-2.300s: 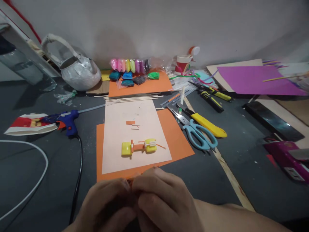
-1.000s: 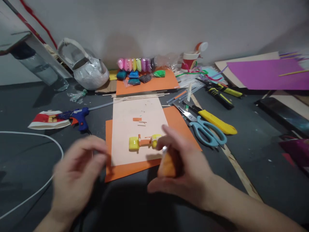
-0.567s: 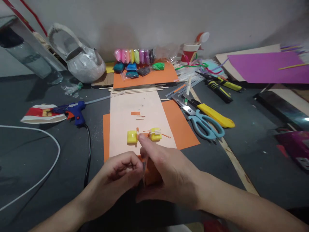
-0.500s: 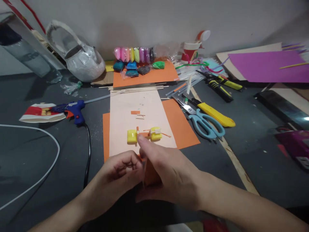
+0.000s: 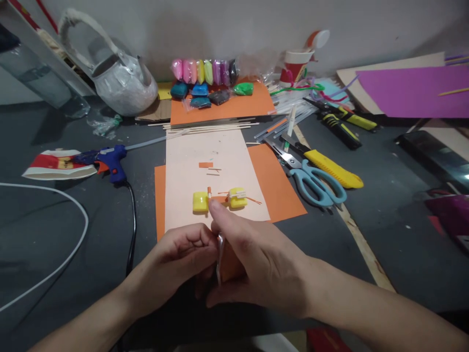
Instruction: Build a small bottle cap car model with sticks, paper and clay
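My right hand is wrapped round an orange packet with a shiny, clear, plastic-like edge; most of it is hidden in the palm. My left hand has its fingers curled, pinching at the packet's left edge, though the fingertips are partly out of sight. Just beyond my right thumb lies a small model with a yellow block at one end and a second yellow block at the other. An orange strip and thin sticks lie between them. It rests on a pale sheet.
Scissors and a yellow utility knife lie to the right, pliers behind them. At left are a glue gun with its cord and a silver kettle. Clay packets sit at the back beside a paper cup.
The whole view has shifted slightly. Both hands stay together round the orange packet, and more of its shiny edge shows now. The model has not moved on the sheet.
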Motion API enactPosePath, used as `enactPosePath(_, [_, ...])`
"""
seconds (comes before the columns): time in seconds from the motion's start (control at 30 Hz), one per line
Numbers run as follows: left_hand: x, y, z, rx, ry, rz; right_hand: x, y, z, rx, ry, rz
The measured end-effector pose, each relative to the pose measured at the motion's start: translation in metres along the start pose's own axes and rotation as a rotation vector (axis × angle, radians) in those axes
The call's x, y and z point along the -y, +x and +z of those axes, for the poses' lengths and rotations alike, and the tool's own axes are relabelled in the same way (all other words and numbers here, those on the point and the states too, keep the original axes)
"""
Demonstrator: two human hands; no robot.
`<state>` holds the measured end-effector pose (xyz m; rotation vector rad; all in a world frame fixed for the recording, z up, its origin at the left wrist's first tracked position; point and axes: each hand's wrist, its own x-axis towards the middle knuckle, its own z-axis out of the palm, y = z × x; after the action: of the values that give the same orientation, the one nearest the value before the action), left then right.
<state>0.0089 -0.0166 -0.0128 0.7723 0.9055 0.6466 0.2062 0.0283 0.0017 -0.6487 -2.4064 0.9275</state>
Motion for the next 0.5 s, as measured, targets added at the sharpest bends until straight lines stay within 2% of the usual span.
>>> enactPosePath(0.13, [-0.0006, 0.0014, -0.0005, -0.022, 0.012, -0.017, -0.0006, 0.0006, 0.0016, -0.002, -0.03, 0.0])
enactPosePath(0.33, [-0.0007, 0.0041, -0.0011, -0.012, -0.023, -0.066, -0.0024, 0.0007, 0.0025, 0.063, 0.062, 0.056])
enactPosePath(0.43, [-0.0006, 0.0022, 0.0, -0.05, -0.019, -0.039, -0.0015, 0.0021, 0.0015, 0.053, 0.118, 0.094])
enactPosePath(0.5, [-0.0021, -0.0002, 0.0009, -0.098, 0.005, 0.007, -0.0007, 0.0026, -0.0002, 0.059, 0.136, 0.17])
